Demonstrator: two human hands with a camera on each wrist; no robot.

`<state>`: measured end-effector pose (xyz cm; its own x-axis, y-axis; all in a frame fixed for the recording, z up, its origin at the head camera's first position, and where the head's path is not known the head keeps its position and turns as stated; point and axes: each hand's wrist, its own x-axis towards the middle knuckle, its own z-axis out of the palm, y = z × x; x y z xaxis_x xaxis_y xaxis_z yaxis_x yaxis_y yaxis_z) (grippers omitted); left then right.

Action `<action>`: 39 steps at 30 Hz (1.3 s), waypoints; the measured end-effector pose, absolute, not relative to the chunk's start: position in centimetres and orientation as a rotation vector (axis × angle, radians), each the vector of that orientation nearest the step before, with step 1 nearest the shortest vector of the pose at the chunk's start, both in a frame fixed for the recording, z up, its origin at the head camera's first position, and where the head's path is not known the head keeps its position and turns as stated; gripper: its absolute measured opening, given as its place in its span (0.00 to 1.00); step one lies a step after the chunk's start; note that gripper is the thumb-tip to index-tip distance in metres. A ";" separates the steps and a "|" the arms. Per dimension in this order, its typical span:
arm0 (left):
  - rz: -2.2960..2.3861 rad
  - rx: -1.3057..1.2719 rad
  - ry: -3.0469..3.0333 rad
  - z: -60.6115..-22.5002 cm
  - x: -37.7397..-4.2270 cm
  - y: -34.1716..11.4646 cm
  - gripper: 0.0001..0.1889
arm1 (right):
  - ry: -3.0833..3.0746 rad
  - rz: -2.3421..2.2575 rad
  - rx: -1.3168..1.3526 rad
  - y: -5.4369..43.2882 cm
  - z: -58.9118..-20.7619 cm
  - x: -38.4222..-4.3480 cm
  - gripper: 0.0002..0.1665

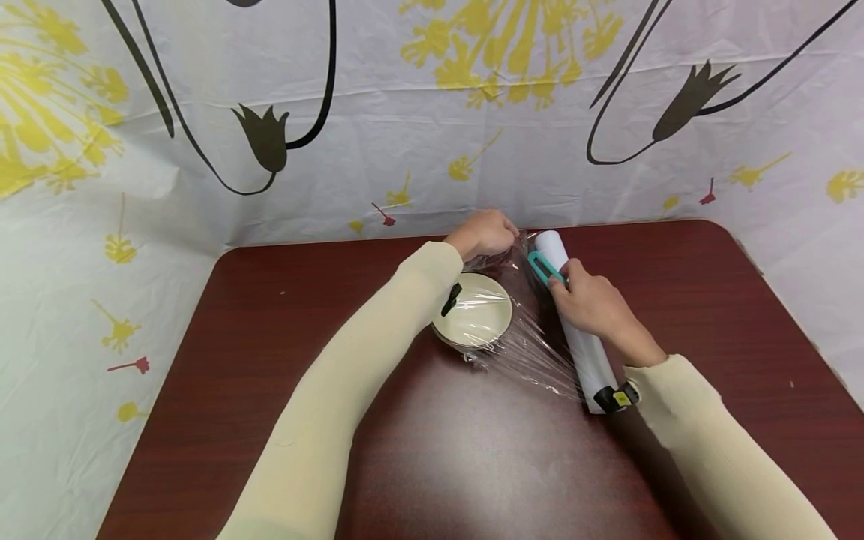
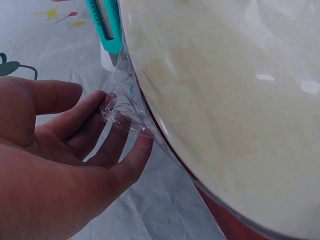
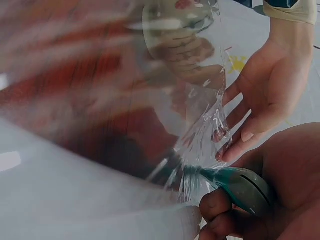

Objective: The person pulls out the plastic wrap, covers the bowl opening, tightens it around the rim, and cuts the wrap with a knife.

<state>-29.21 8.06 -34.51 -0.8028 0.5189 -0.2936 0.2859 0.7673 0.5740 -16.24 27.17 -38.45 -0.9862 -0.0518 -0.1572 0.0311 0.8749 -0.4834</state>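
A cream bowl (image 1: 472, 313) sits on the table, with clear plastic wrap (image 1: 533, 360) stretched over its top and running right to a white roll (image 1: 586, 356). Behind the bowl, my left hand (image 1: 487, 232) touches the film's far edge. The left wrist view has its fingers (image 2: 132, 162) extended under the bunched film, thumb standing apart. My right hand (image 1: 594, 301) grips a teal utility knife (image 1: 544, 268) over the roll. Film gathers in tight creases at the knife's front end (image 3: 210, 172) in the right wrist view, hiding the blade there.
The dark red wooden table (image 1: 418, 457) meets a wall covering (image 1: 378, 180) printed with flowers right behind the hands. The roll lies lengthwise, its far end close to the table's back edge. A black wrist strap (image 1: 614, 397) overlaps the roll's near end.
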 end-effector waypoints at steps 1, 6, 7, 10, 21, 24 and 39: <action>0.721 0.612 2.521 -34.5 -29.2 8.1 0.26 | 2.880 -0.744 -0.019 27.2 -38.4 -16.1 0.26; 0.731 0.623 2.517 -34.6 -29.2 8.0 0.26 | 2.876 -0.727 -0.028 27.3 -38.2 -15.7 0.25; 0.729 0.620 2.516 -34.6 -29.2 8.0 0.26 | 2.874 -0.723 -0.027 27.3 -38.2 -15.6 0.25; 0.732 0.613 2.504 -34.5 -29.2 8.0 0.27 | 2.869 -0.707 -0.030 27.3 -38.1 -15.3 0.25; 0.730 0.640 2.513 -34.7 -29.1 8.0 0.27 | 2.901 -0.667 -0.075 27.7 -38.2 -13.6 0.22; 0.731 0.645 2.512 -34.7 -29.1 8.0 0.26 | 2.893 -0.662 -0.070 27.7 -38.0 -13.1 0.20; 0.740 0.642 2.510 -34.5 -29.1 8.0 0.27 | 2.900 -0.622 -0.101 28.0 -37.8 -10.6 0.17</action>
